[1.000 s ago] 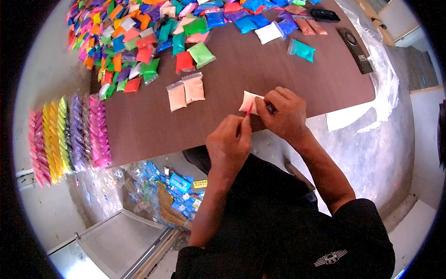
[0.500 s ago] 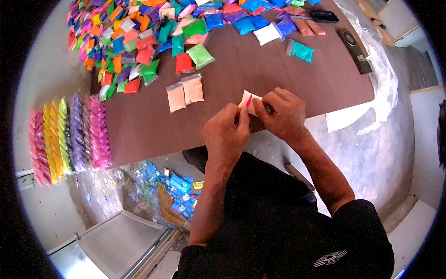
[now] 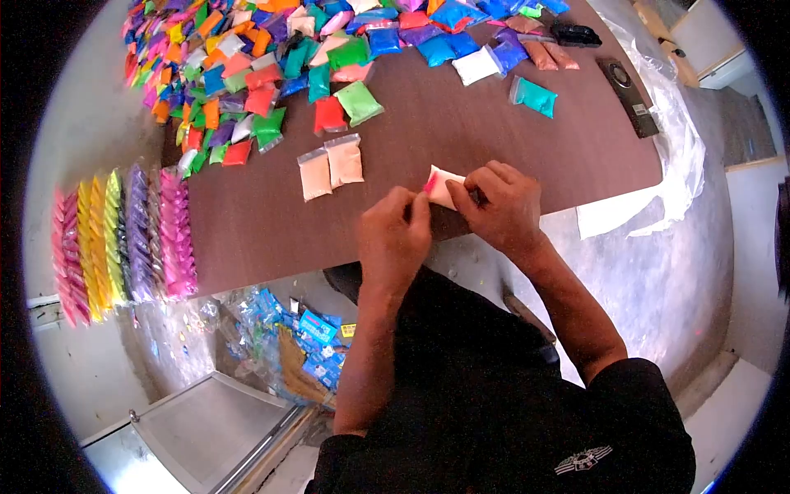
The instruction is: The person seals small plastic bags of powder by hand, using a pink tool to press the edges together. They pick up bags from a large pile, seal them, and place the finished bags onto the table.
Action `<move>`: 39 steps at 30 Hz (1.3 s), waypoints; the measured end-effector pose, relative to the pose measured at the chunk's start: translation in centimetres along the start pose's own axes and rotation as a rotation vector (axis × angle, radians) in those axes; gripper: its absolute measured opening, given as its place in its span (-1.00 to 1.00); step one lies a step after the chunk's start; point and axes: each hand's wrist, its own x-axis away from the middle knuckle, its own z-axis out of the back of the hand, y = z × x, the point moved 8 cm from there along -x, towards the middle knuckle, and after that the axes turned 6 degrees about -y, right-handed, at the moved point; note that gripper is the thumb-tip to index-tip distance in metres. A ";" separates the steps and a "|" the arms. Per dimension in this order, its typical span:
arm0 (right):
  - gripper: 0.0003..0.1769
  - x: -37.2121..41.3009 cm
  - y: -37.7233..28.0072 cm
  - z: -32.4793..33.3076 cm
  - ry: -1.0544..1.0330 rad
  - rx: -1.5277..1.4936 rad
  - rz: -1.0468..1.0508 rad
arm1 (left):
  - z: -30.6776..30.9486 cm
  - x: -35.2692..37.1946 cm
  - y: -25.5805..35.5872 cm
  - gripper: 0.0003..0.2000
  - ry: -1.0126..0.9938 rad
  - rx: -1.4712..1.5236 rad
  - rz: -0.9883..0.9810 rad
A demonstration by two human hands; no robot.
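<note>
A small peach-coloured plastic packet is between my two hands near the table's front edge. My right hand pinches its right side, thumb and curled fingers closed on it. A bright pink mark shows at the packet's left end. My left hand is also closed, its thumb and fingertip pinched together right at that pink end; the fingertips hide what is between them. Two similar peach packets lie side by side on the table, just beyond my left hand.
Many colourful packets are heaped across the table's back left. A teal packet and a black flat box lie at the right. Twisted strips of wrapped packets hang over the left edge. A broom and blue wrappers lie below.
My left hand has shifted slightly left and down, and its fingers have moved along the packet's left end. Less of the pink mark shows now. My right hand keeps its hold.
</note>
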 end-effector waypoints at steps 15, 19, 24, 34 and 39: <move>-0.69 -0.3 -1.4 0.6 -0.075 -0.033 0.065 | 15.2 3.0 -12.3 -0.86 0.600 -0.205 0.052; -0.60 -0.2 -2.5 0.1 -0.199 0.114 0.159 | 19.1 2.0 -17.4 -0.81 0.656 -0.272 0.118; -0.62 -0.6 -2.5 -0.3 -0.349 0.200 0.130 | 19.1 2.2 -18.3 -0.83 0.676 -0.257 0.057; -0.65 -4.2 -8.5 -2.2 -0.409 0.281 0.365 | 19.7 2.9 -18.7 -0.85 0.743 0.000 0.031; -0.62 -7.6 -12.7 -6.8 -0.394 0.187 0.525 | 20.1 3.1 -18.0 -0.85 0.732 0.023 0.030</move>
